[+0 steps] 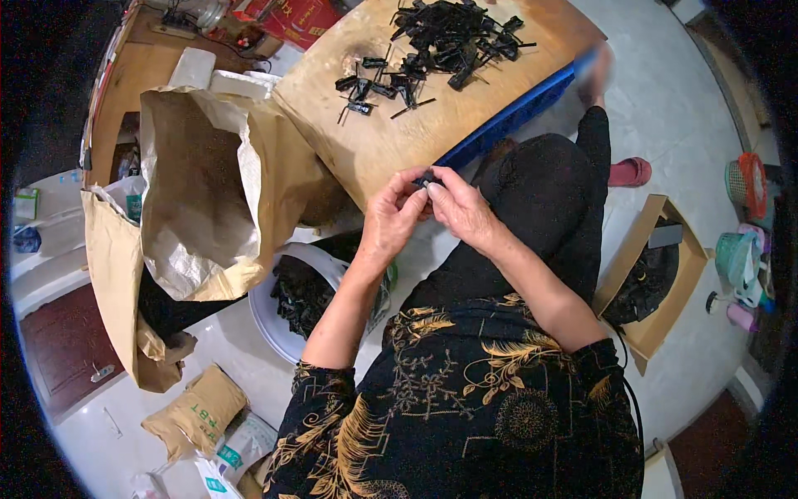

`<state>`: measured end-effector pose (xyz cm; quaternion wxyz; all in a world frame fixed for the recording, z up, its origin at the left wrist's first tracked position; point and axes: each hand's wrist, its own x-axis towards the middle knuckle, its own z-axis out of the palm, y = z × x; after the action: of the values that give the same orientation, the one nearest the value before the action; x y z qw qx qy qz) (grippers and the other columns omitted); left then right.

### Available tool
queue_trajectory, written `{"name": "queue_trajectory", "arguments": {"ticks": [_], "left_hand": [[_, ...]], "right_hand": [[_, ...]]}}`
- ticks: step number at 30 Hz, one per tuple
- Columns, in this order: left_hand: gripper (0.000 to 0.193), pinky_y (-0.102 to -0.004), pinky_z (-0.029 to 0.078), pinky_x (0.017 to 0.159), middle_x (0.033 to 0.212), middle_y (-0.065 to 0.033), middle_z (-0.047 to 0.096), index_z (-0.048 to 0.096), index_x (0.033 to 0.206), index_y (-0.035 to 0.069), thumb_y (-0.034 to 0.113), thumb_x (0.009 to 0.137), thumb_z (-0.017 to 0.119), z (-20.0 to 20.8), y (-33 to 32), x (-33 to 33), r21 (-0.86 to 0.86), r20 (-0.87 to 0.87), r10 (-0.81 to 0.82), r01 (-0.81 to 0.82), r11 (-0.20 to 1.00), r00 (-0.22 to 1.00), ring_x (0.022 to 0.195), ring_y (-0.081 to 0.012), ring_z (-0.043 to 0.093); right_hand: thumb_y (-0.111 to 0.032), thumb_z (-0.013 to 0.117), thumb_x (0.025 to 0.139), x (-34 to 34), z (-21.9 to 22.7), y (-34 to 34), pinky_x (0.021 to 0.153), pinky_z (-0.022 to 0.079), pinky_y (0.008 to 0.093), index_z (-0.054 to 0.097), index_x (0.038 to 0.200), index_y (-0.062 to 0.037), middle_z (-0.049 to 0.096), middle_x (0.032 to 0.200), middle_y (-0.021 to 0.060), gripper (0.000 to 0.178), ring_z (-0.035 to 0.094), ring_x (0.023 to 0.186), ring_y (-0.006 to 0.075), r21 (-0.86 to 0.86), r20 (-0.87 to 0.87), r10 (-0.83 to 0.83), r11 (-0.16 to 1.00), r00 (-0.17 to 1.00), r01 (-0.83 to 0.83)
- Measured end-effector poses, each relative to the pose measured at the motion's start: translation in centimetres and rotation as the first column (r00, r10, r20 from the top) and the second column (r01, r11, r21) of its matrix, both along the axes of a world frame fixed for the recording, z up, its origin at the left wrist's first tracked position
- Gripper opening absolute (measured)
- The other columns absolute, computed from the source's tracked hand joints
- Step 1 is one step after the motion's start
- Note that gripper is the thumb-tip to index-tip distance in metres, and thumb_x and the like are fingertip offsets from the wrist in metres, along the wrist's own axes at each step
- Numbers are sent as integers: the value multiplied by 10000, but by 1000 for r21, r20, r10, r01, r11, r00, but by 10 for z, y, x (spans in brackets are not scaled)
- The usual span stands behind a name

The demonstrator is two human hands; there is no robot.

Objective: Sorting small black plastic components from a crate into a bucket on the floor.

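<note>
Both hands meet over my lap, just off the near corner of a wooden board (332,141). Between the fingertips is a small black plastic part (428,178), mostly covered by the fingers. My left hand (394,206) pinches it from one side, and my right hand (460,205) grips it from the other with thumb and fingers closed. On the board's far half lies a heap of black plastic parts (449,41) with thin stems, with several loose ones (362,90) nearer me.
An open paper sack (195,183) stands left of the board. Below it, a white bucket (264,320) holds black pieces. On the right are a cardboard box (636,249) with black items and a pink slipper (629,172). Packed bags (199,407) lie at lower left.
</note>
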<state>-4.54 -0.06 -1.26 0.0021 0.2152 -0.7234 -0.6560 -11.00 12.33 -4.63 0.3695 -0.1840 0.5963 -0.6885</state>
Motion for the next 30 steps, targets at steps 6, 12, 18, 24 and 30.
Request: {"name": "queue_trajectory", "arguments": {"ticks": [6,12,18,24,30], "left_hand": [[261,-222,480,607,798,-21,575,545,1114,27,72,857,550,-8,-2,-2,10,-26,48,-47,999,999,702,-83,557],[291,-239,479,704,958,-47,589,550,1126,4,65,842,558,-9,-11,-4,39,50,39,-41,998,998,831,-104,547],[298,-247,476,687,939,-66,626,556,1113,11,15,815,561,-22,-6,-2,-302,-132,6,-46,952,991,765,-103,569],[268,-269,481,645,899,-98,628,573,1054,19,-13,788,565,-40,-2,-1,-622,-168,-40,-74,779,985,762,-98,585],[266,-326,478,617,805,-138,588,499,1069,-2,-29,805,518,-34,-11,-8,-260,-103,48,-74,963,994,697,-214,594]], "right_hand": [[-229,414,937,-1,-7,-7,421,280,202,413,1192,6,383,590,-37,347,344,503,41,1,-12,-22,1000,1000,22],[-182,418,935,-1,-11,-13,442,284,197,419,1184,4,373,610,-44,311,328,518,39,7,57,-21,1000,998,21],[-143,447,893,-5,-18,-17,652,459,346,484,1068,17,577,804,159,240,574,722,245,132,-88,-19,991,996,31],[-136,455,879,-7,-33,-22,686,456,374,480,1065,23,583,866,218,245,584,799,337,148,-239,-24,987,971,61],[-177,453,903,-9,-17,-20,636,459,308,497,1054,13,583,768,115,247,585,699,182,226,31,25,973,999,-32]]}}
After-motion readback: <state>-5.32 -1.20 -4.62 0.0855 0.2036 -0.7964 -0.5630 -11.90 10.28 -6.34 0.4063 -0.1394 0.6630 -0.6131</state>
